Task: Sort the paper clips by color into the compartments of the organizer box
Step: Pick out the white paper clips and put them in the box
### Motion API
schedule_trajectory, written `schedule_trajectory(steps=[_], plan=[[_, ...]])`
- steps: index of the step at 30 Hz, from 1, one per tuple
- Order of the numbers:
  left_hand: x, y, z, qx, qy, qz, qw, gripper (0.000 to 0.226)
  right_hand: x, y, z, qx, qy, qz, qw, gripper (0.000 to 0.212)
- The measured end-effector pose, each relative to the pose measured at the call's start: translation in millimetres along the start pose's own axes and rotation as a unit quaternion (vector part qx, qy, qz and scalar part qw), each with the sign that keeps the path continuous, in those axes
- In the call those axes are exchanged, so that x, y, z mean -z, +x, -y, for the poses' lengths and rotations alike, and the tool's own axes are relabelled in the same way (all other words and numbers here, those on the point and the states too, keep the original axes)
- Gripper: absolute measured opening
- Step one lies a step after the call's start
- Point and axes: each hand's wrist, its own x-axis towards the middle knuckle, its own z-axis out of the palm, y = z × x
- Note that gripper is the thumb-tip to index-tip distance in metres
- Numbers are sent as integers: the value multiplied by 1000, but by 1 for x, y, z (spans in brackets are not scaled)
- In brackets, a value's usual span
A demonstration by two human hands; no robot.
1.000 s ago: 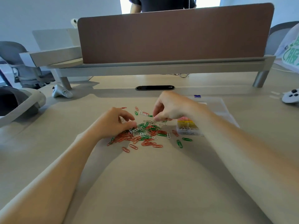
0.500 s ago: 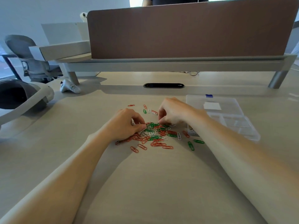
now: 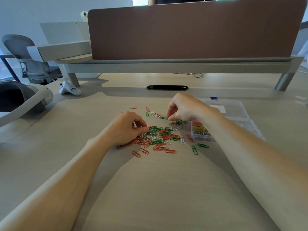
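Pinching from the red, green and white wire paper clips [image 3: 158, 139] on the pale counter [image 3: 150, 189], the left hand [image 3: 128, 127] holds white ones, the right hand [image 3: 181, 107] a green one. Tangled strays could reach wrong compartments of the adjacent clear plastic organizer box [image 3: 246, 124].

Head-worn camera looks forward and down over desk [image 3: 150, 189].

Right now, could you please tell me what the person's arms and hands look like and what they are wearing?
Both are bare. The left hand and the right hand wear no gloves, rings or watch, and no sleeve shows on either forearm up to the picture's edge. No bracelets or markings are visible.
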Motion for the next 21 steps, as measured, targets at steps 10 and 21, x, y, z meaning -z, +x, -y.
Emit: schedule_trajectory(steps=[10, 21], plan=[[1, -1, -1, 7, 0, 3, 1000, 12, -12, 1, 1, -7, -90, 7, 996, 5], [5, 12, -21, -4, -23, -59, 998, 8, -13, -1, -1, 8, -100, 4, 995, 10]])
